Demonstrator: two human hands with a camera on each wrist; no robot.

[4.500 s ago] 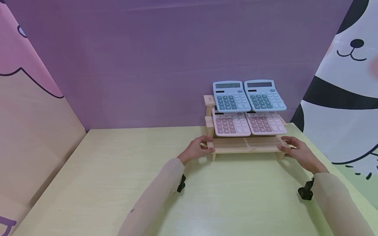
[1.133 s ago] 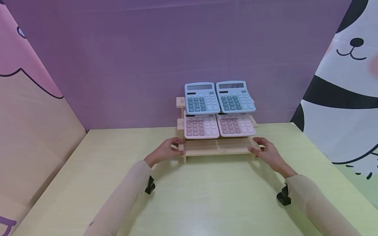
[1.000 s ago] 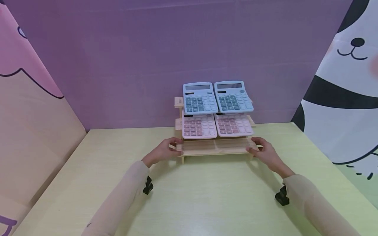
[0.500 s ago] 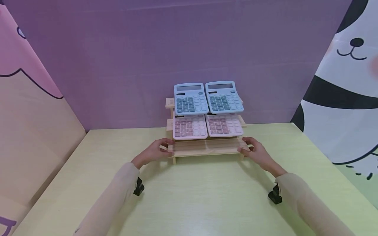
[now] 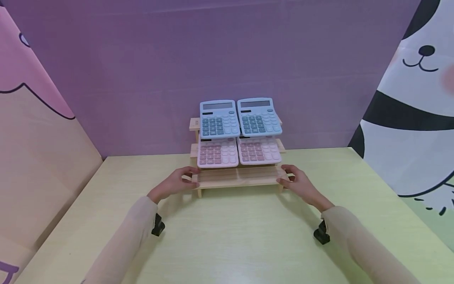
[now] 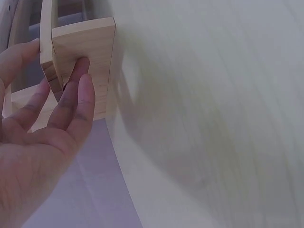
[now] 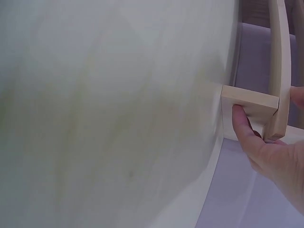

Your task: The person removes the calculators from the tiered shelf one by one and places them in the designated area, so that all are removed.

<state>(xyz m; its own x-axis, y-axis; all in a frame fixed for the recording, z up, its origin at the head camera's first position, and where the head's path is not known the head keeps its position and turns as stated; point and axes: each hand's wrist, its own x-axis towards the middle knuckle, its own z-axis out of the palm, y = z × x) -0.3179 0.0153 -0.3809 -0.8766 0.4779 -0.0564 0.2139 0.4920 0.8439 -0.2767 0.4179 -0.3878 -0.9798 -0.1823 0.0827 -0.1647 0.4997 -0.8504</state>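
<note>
A tiered wooden rack stands near the back of the table. Two blue calculators lean side by side on its top tier. Below them sit two pink calculators, their upper parts hidden behind the blue ones. The lowest tier is bare. My left hand grips the left end of that tier; in the left wrist view its fingers reach under the board beside the wooden leg. My right hand holds the right end, fingers against the leg from below.
Behind the rack rises a purple backdrop. A panda-print panel borders the table on the right and a pink-and-beige panel on the left. The pale wooden table stretches in front of the rack.
The rack, with all its calculators, has slid left along the table from the right side to near the middle. Both hands have moved with it, keeping their hold on its ends.
</note>
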